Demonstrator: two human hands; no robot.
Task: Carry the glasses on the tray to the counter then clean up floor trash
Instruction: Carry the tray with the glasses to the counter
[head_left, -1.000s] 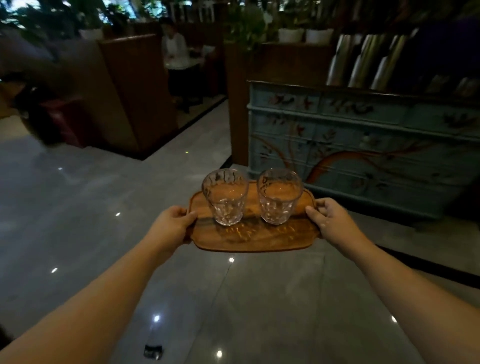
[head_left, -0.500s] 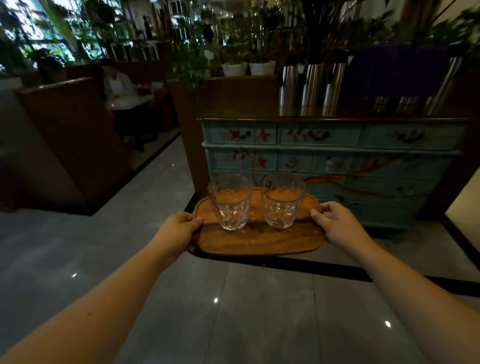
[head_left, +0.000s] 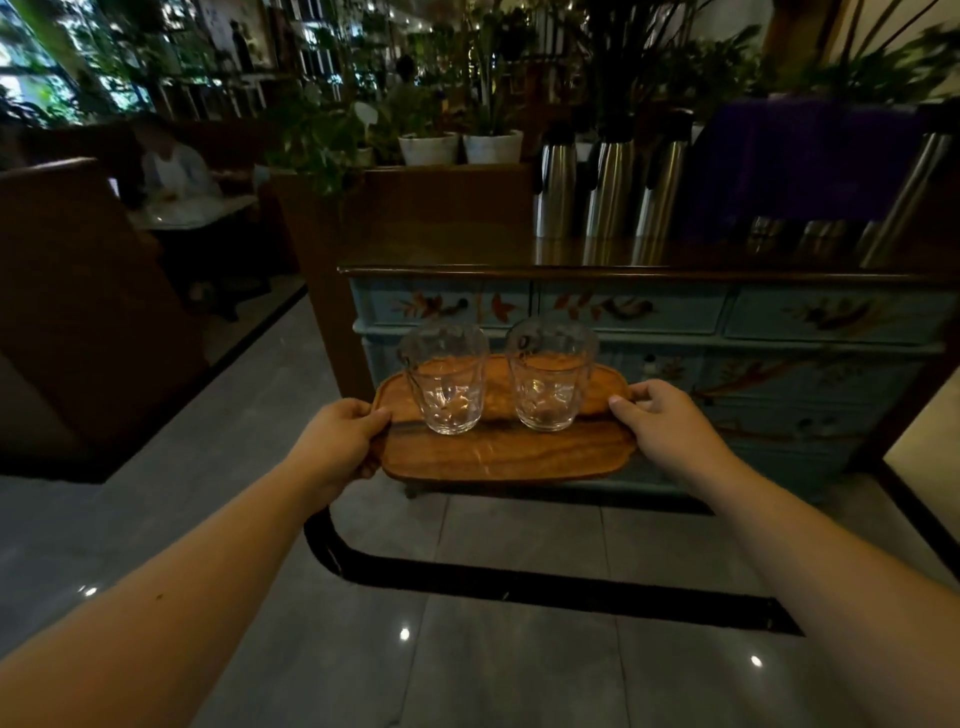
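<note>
I hold a wooden tray (head_left: 498, 454) level in front of me. My left hand (head_left: 340, 434) grips its left end and my right hand (head_left: 657, 421) grips its right end. Two clear empty glasses stand upright on it: the left glass (head_left: 447, 382) and the right glass (head_left: 548, 376), side by side and apart. Directly beyond the tray stands the counter (head_left: 623, 254), a dark wooden top on a blue painted chest of drawers (head_left: 779, 317). The tray is below the level of the countertop.
Three steel thermos jugs (head_left: 608, 182) and small metal cups (head_left: 810, 231) stand on the countertop's back and right. A wooden booth partition (head_left: 78, 291) is on the left, with a seated person (head_left: 171, 166) behind it. The grey tiled floor (head_left: 467, 649) has a black inlay strip.
I have come closer to the counter and face it squarely; it fills more of the view. The tray stays held in both hands with the glasses upright.
</note>
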